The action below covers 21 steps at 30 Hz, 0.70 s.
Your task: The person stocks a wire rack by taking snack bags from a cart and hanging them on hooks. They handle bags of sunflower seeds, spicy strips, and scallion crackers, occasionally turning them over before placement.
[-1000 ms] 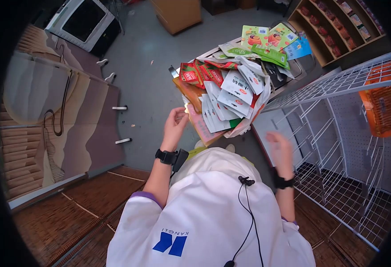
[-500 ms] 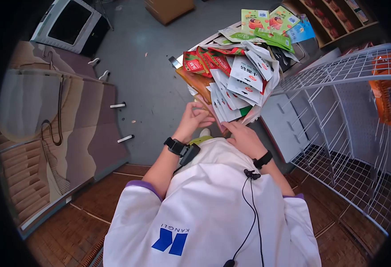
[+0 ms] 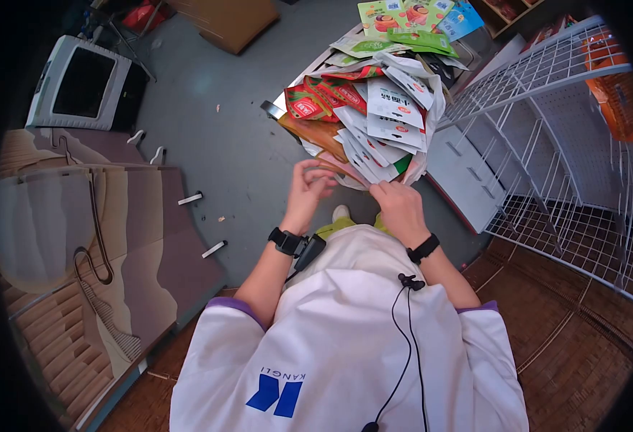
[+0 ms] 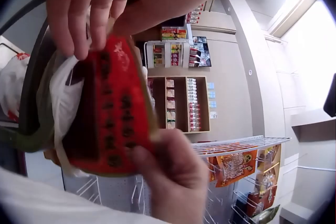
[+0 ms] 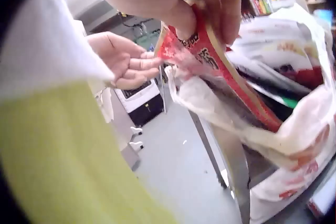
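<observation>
**Red packet held at the mouth of a filled plastic bag**

The packet (image 4: 122,113) is flat and mostly red, with a narrow tan border, rounded corners, columns of dark characters and a darker panel along one side. It is located at the near side of a thin, wrinkled, whitish plastic bag (image 5: 311,116), partly behind the bag's translucent film. Its edge is pinched by the right hand (image 3: 400,209), between thumb and curled fingers. The left hand (image 3: 309,196) is held open, palm turned up, with its fingers slightly bent and their tips at the packet's other end; whether they touch it cannot be told. In the bag, smooth white packets (image 3: 394,108) are stacked in an overlapping fan, beside crinkled, shiny red packets (image 3: 315,99). Green packets (image 3: 423,40) are seen beyond them. The pale edge of a desk (image 3: 303,78) is shown alongside.
</observation>
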Available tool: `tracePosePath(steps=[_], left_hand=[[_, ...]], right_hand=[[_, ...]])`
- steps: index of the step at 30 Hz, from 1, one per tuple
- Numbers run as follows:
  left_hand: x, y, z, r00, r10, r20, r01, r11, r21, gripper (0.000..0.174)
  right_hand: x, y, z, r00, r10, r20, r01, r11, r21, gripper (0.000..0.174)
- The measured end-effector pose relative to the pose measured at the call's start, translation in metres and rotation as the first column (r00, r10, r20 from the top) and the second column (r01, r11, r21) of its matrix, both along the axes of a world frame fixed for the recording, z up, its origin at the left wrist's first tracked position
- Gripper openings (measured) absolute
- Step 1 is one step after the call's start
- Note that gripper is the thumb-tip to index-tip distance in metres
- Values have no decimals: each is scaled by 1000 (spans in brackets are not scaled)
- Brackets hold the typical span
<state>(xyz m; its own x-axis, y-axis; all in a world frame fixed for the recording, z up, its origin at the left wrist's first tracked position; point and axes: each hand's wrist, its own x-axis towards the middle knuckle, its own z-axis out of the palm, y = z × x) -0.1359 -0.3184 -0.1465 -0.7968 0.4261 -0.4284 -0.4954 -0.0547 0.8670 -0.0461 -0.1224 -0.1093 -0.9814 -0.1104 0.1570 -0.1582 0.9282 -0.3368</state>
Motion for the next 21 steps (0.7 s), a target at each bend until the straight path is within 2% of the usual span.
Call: tracePosePath(steps=[1,3,4,6,7,8,9,11,12,13,14,15,17,18,19,20,21], left_hand=[[-2,-5,1,1000,-5,-5,5,1000,4,32],[-5,-17,4,981,163,-106,-176,975,-137,31],[-7,-24,10,977,175,-124,-190,974,-127,31],[-12,-34,19,975,177,-137,-190,978,-90,33],[-14,-34,27,973,176,-146,-186,981,-56,34],[-14,-33,38,972,108,-209,-128,988,-87,42],[-15,-31,47,972,97,-215,-116,990,-78,42],[-18,-29,58,929,-95,-357,92,995,-27,53],[-17,-32,50,946,-180,-269,171,984,-55,65],[-14,-31,52,939,-195,-282,190,981,-44,65],[-10,-28,55,948,-263,-179,290,946,145,69],[-7,-25,57,932,-351,-88,359,871,335,73],[-3,-18,60,827,-549,-125,525,673,520,84],[-1,-11,74,762,-633,-132,569,558,604,81],[3,-8,84,725,-679,-112,600,544,587,73],[5,-8,84,734,-660,-161,644,600,475,66],[3,-8,87,667,-731,-145,701,549,455,66]], right_hand=[[-1,-2,15,1000,-5,-5,5,1000,4,13],[-1,-5,55,992,29,-119,-37,997,-62,13],[0,-5,77,992,30,-123,-37,998,-58,13],[5,0,118,958,-37,-286,-19,982,-188,18],[8,6,132,953,-93,-289,-3,950,-313,20],[11,14,147,946,-150,-287,12,902,-432,21],[14,22,167,962,-189,-196,45,821,-569,19],[19,41,183,964,-210,-162,30,695,-719,13],[18,44,188,952,-266,-153,46,618,-785,14],[17,48,192,937,-320,-142,55,535,-843,16],[17,54,192,932,-334,-141,17,427,-904,19],[16,61,193,919,-368,-143,13,391,-920,21],[15,73,198,877,-450,-167,45,423,-905,22],[19,79,198,864,-482,-144,45,360,-932,22],[22,85,197,850,-512,-124,41,298,-954,22],[26,88,198,836,-540,-95,82,294,-952,22],[30,90,200,831,-552,-66,108,276,-955,22]])
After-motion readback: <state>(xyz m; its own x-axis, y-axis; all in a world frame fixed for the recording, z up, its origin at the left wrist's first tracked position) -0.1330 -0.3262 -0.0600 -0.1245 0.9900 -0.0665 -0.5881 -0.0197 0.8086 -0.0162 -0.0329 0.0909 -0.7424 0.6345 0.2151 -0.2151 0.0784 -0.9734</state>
